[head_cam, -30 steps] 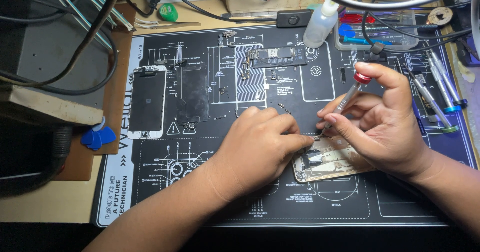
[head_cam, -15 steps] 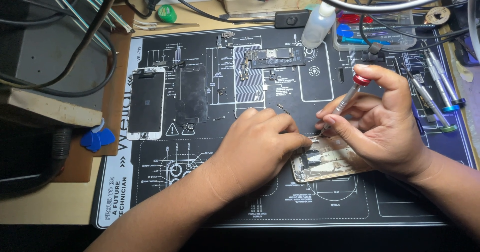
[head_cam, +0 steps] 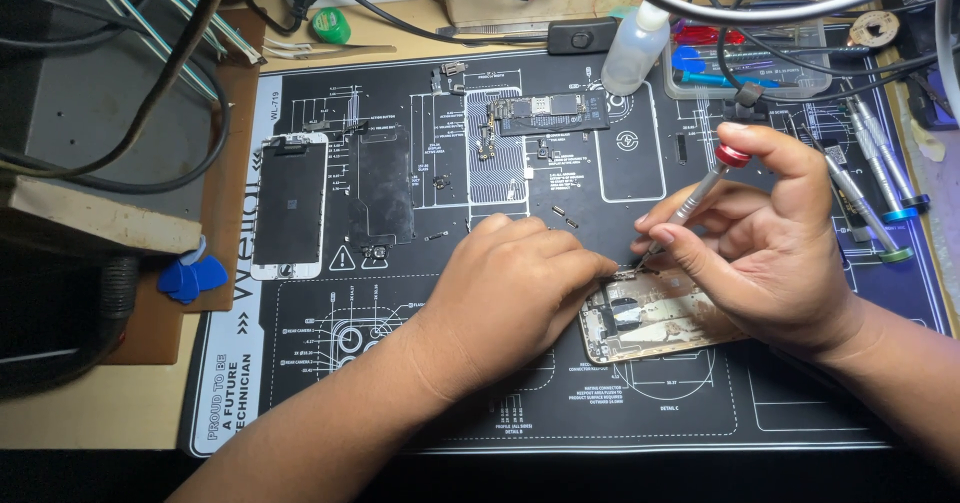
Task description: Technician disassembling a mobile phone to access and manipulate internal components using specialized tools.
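Right hand [head_cam: 775,253] grip closed on screwdriver [head_cam: 690,203], tip at phone chassis [head_cam: 655,318]; left hand [head_cam: 515,288] presses the chassis, fingers curled, holding nothing.

Both forearms are bare up to the edge of the picture, with no sleeve on them. The left hand [head_cam: 520,288] and the right hand [head_cam: 770,253] wear no glove, ring, watch or bracelet. The fingernails that show are short and plain.
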